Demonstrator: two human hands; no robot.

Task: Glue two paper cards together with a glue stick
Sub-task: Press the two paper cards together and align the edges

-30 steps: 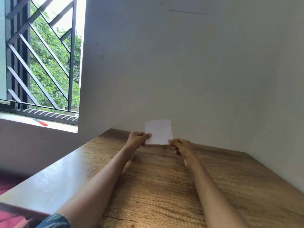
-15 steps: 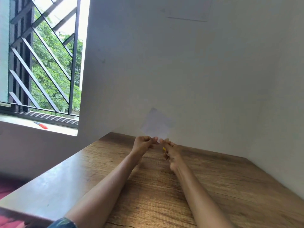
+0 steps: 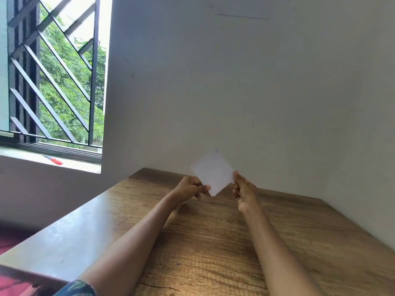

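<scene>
You are pinching the white paper card (image 3: 212, 175), tilted like a diamond, above the wooden surface (image 3: 213, 242): left hand (image 3: 190, 187) gripping its lower corner, right hand (image 3: 243, 190) its right corner.

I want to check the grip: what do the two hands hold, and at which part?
White paper card, tilted like a diamond above the table: left hand pinches its lower corner, right hand its right corner.

Whether the white card (image 3: 213, 175) is one sheet or two pressed together cannot be told.
</scene>
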